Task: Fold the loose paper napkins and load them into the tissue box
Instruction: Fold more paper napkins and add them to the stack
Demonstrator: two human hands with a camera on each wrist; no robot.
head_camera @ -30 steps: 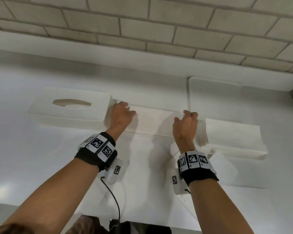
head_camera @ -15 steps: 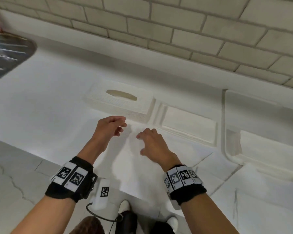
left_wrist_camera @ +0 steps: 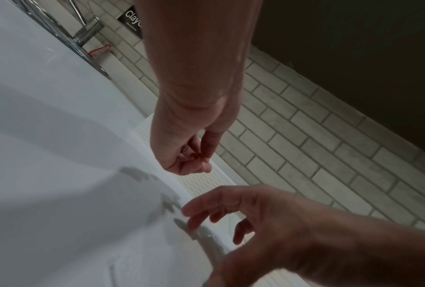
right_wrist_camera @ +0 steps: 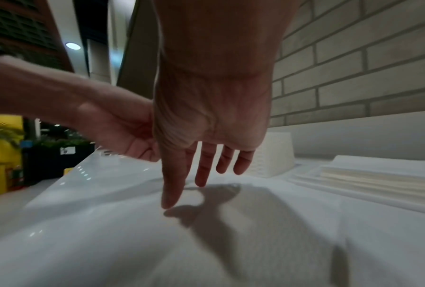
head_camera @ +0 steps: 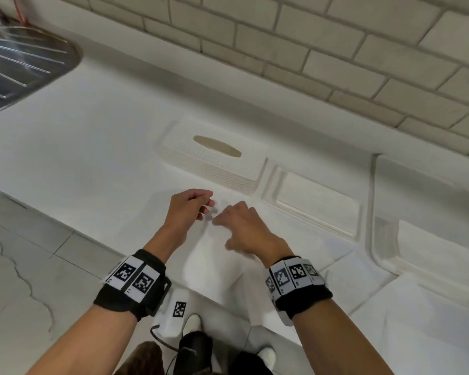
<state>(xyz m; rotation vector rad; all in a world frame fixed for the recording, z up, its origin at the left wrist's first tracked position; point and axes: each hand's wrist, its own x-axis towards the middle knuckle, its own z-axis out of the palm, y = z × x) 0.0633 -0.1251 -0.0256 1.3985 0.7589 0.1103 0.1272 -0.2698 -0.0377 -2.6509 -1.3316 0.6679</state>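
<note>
A loose white napkin (head_camera: 214, 266) lies flat near the counter's front edge, under both hands. My left hand (head_camera: 198, 205) hovers over its far left part with fingers loosely curled, holding nothing (left_wrist_camera: 194, 161). My right hand (head_camera: 238, 226) hangs just beside it, fingers straight and pointing down; the thumb tip (right_wrist_camera: 167, 203) is at or just above the napkin (right_wrist_camera: 231, 242). The white woven tissue box cover (head_camera: 217, 158) with an oval slot stands behind the hands. To its right its base tray (head_camera: 268, 190) holds a stack of folded napkins (head_camera: 317, 204).
A white tray (head_camera: 374, 212) at the right holds more napkins (head_camera: 431, 250). A metal sink drainer (head_camera: 16, 63) sits at the far left. A brick wall (head_camera: 336, 50) backs the counter. The counter's front edge runs under my wrists, with floor tiles below.
Both hands have drawn back from the stack in the base tray to the loose napkin near the front edge. In the last half second they barely moved.
</note>
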